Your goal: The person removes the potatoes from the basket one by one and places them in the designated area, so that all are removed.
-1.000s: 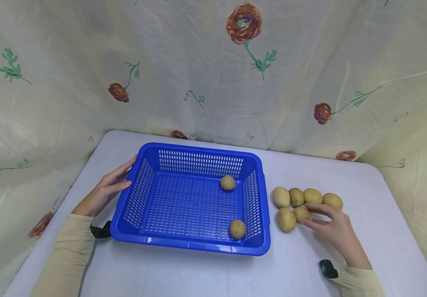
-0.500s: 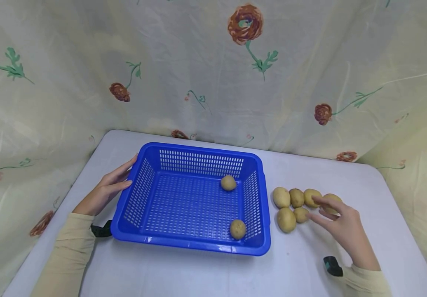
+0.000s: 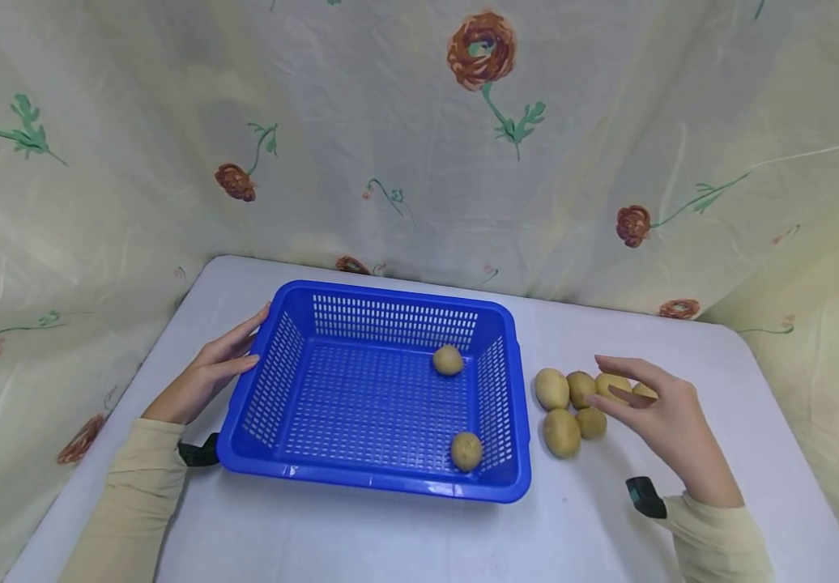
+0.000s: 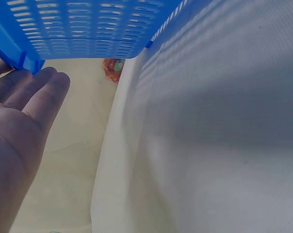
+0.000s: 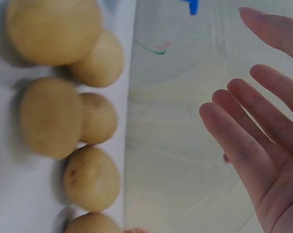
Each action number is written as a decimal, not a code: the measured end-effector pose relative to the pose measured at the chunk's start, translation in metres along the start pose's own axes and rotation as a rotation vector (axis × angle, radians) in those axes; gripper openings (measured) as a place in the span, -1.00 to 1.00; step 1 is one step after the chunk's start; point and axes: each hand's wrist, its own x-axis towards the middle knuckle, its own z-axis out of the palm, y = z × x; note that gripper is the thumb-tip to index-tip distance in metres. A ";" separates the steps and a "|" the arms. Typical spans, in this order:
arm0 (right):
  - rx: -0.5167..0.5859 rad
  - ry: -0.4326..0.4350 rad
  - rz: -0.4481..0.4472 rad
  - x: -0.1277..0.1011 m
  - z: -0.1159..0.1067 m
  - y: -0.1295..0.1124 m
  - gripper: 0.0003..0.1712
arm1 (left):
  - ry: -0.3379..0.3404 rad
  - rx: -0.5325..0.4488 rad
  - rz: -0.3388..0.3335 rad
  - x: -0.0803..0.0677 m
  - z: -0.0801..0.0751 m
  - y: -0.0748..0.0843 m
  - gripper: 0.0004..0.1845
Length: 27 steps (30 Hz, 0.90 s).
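Right hand (image 3: 663,409) held wide above potatoes (image 3: 572,405), right tabletop edge | left hand (image 3: 208,372) flat against basket (image 3: 376,389) | risk: nudged neighbours rolling off.

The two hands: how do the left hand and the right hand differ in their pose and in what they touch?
The left hand rests flat against the outer wall of the blue basket, touching it; the right hand hovers above the potatoes on the table and holds nothing. The left hand's fingers lie together, while the right hand's fingers are spread apart. Both hands are open, and both arms wear a cream sleeve.
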 end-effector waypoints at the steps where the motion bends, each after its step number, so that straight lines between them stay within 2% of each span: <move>1: 0.004 -0.007 -0.005 0.003 0.000 -0.003 -0.42 | 0.000 0.000 0.000 0.000 0.000 0.000 -0.25; 9: 0.038 -0.093 0.012 0.022 0.000 -0.024 -0.41 | 0.002 0.007 -0.012 0.000 0.000 0.001 -0.24; 18: -0.017 -0.169 -0.013 0.043 0.007 -0.050 -0.40 | 0.003 0.006 -0.010 0.000 0.000 0.000 -0.25; 27: -0.062 -0.279 0.006 0.062 0.024 -0.070 -0.38 | 0.000 0.001 -0.002 0.000 0.000 0.000 -0.25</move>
